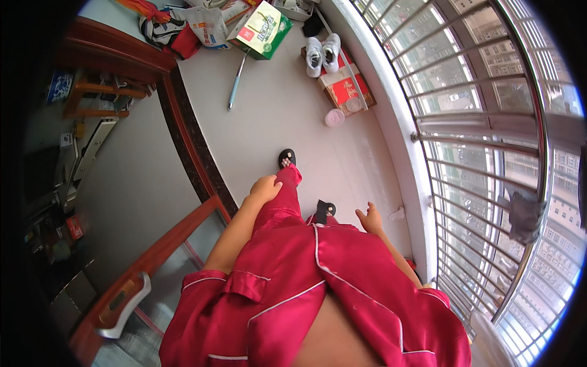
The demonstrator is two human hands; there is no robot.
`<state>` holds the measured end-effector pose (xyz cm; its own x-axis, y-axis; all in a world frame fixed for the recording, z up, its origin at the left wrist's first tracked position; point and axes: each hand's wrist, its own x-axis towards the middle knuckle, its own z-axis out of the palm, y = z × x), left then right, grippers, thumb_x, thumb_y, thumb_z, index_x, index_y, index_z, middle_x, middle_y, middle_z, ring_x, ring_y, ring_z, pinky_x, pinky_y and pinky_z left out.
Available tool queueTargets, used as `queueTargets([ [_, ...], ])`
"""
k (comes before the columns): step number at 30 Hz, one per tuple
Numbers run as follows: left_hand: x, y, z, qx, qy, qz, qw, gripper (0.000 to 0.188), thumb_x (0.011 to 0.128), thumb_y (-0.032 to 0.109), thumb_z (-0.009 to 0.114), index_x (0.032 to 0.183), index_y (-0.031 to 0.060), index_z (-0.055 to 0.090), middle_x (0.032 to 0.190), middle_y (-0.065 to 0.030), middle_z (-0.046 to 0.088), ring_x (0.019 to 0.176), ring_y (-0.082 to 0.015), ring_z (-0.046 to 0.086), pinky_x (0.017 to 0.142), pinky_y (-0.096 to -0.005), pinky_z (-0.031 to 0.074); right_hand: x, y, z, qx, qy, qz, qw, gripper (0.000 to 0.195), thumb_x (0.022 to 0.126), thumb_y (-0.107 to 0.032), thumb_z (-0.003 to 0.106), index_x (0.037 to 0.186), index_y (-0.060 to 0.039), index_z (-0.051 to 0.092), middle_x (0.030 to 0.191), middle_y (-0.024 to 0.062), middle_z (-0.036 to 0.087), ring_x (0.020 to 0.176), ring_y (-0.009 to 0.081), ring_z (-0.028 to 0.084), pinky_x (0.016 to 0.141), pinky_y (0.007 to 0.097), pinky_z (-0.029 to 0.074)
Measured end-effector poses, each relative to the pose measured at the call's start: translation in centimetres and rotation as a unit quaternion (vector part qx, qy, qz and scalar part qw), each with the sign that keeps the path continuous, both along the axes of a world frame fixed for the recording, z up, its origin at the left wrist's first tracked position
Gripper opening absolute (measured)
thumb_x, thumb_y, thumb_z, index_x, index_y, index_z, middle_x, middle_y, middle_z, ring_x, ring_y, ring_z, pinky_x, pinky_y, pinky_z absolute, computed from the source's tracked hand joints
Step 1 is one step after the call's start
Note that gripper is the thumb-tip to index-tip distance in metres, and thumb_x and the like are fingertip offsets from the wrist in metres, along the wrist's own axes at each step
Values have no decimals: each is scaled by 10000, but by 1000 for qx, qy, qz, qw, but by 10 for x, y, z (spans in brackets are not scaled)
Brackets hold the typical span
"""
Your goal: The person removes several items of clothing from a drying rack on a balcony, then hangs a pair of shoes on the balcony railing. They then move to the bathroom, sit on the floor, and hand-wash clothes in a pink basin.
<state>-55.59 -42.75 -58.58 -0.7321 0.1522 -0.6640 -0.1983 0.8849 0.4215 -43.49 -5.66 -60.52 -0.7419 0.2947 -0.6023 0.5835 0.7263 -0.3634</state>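
My left hand [265, 188] hangs beside the thigh of my red satin pajama trousers [279, 202], its fingers loosely bent and partly hidden; whether it touches the cloth is unclear. To the other side, my right hand [369, 217] is held away from my body with thumb and fingers apart and nothing in it. A black slipper [287, 158] is on my forward foot, and another slipper [329, 209] shows near my shirt's hem. Ahead on the floor lie a pole with a light blue grip [234, 91] and a pink plastic tub [335, 118].
White sneakers [322, 55] stand on a flat red carton [346, 85]. A green and cream box [261, 30] and bags [206, 27] are farther ahead. A metal window railing [477, 142] runs along the right; a wood-framed door [183, 234] with a handle stands at the left by a dark threshold.
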Motion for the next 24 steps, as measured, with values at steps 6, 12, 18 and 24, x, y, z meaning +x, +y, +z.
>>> queueTargets([
  [6,-138,-45,9,-53,-1,-20,998,384,843,330,512,1022,-5,572,991,-190,612,962,-351,565,794,-450,458,-99,-50,-15,-122,-18,-176,977,608,759,-352,650,1193,35,474,1000,209,610,927,303,598,812,369,468],
  [12,-241,-61,-48,59,-118,225,965,321,864,315,508,931,7,570,853,-133,626,666,-232,630,647,-361,500,-215,-79,-24,-140,34,-134,980,543,784,-331,642,1163,32,503,970,214,627,885,268,619,781,344,479],
  [18,-325,-14,-72,162,-235,456,843,242,893,269,487,947,36,525,783,-58,586,620,-174,611,568,-296,490,-414,-105,-132,-153,9,-104,983,576,760,-436,622,1103,22,558,976,231,623,923,315,611,806,373,468],
  [24,-404,6,-163,270,-230,545,760,235,886,265,524,999,59,508,892,-85,580,709,-215,624,570,-295,500,-612,-114,-292,-341,-130,-408,837,678,745,-472,648,1190,-6,438,1038,231,497,844,365,586,675,449,496],
])
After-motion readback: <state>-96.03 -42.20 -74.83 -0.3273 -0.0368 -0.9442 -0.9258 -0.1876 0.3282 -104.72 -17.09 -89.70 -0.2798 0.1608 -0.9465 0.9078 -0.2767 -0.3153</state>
